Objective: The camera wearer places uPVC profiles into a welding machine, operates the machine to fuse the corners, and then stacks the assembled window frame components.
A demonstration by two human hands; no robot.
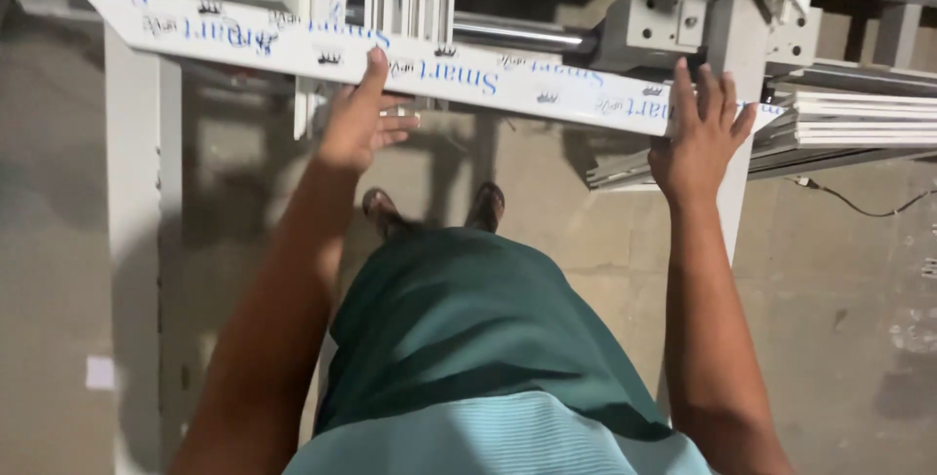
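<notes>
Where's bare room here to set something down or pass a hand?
Bare concrete floor right of the right hand, below the stacked profiles. Another gap between the left hand and white post. Crowded above the white strip: machine brackets.

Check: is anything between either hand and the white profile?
Nothing visible. The left hand grips the white profile with its thumb on top, and the right hand lies flat against it near its right end; both are touching.
</notes>
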